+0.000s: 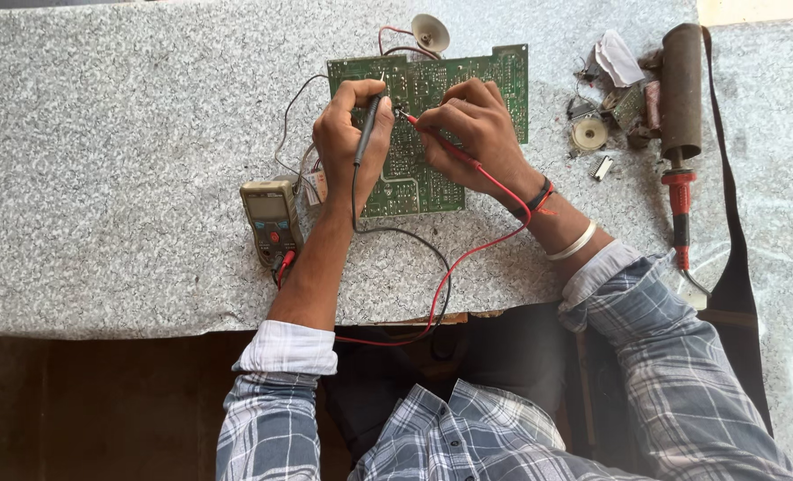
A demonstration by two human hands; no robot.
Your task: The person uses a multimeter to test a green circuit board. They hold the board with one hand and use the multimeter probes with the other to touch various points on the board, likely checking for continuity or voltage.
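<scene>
Probing is judged in progress: black probe point(366, 125) pinched in left hand point(352, 142), red probe point(432, 135) pinched in right hand point(477, 134), tips set on the green circuit board point(468, 80) at table centre; steady contact is required while the multimeter point(270, 218), near left, is read.

One circuit board point(432, 134), one multimeter point(270, 218), two probes (black point(367, 129), red point(441, 142)), two hands.

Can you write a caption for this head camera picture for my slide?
Left hand and right hand press black probe and red probe on circuit board.

I see a speckled grey stone worktop point(102, 134). On it lie a green circuit board point(432, 183), a multimeter point(270, 218), a soldering iron point(680, 116) and scrap parts point(606, 107).
</scene>
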